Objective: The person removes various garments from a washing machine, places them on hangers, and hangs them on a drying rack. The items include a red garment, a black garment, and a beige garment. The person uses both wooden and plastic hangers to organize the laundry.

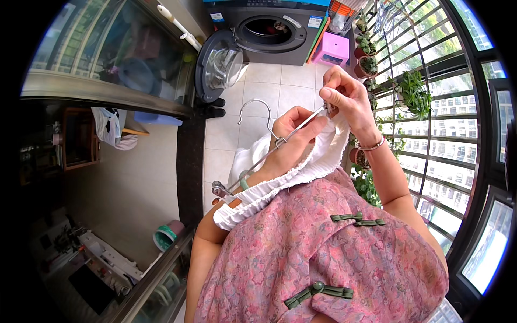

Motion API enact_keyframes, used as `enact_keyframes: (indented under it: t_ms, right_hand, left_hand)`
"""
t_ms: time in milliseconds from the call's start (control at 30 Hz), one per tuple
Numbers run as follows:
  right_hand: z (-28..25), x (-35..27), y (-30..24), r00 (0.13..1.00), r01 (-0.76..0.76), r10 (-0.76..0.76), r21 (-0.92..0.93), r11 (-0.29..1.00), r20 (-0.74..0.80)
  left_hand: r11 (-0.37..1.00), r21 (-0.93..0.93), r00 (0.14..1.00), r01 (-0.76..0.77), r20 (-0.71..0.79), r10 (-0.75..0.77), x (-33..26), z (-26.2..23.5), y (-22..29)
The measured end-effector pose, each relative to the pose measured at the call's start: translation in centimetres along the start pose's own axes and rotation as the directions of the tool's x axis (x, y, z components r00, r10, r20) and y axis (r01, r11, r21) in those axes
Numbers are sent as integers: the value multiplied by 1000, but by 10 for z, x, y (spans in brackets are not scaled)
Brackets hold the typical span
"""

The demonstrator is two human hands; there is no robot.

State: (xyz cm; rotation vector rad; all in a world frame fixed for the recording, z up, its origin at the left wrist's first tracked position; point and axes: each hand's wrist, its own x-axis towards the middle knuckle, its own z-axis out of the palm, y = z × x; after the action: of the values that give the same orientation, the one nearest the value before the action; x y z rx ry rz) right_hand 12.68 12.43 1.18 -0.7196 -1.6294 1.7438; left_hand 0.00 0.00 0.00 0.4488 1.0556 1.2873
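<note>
A metal clip hanger (267,153) lies slantwise across my front, its hook pointing up and to the left. My left hand (296,137) is closed on the gathered elastic waistband of a white garment (280,189), just below the hanger bar. At the bar's right end, my right hand (346,99) pinches the clip there, against the waistband's edge; its fingers partly hide the clip. The left clip (219,189) sits by the other end of the waistband, near my left forearm. Whether that clip grips the cloth, I cannot tell. More white cloth hangs behind my left arm.
Ahead stands a dark front-loading washing machine (291,51), its round door (221,62) swung out to the left. A pink stool (332,49) is beside it. Potted plants (413,97) line the barred window at right. A dark threshold (192,161) runs along the left.
</note>
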Motion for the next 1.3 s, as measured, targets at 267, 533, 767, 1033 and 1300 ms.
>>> enact_keyframes:
  t_ms: [267,533,767,1033,1300]
  right_hand:
    - [-8,-8,6,999,33,-33,-31,999,17]
    - [-19,-3,-9,969,-119,103,62,991,227]
    - [0,9,-13,971,43,-65,99,994,231]
    - [75,41,-38,946,319,-324,201,926,-7]
    - [176,68,-29,954,300,-300,152,942,-22]
  left_hand:
    - [994,-64,995,-86,47,89,0,2,-7]
    - [995,6,989,-102,110,100,-4,-1,15]
    - [955,253,951,-157,298,77,-16,-50,51]
    - [701,253,591,-667,-394,704,-104,-188,122]
    - [-176,984,194,-39,180,964,-146,-170,103]
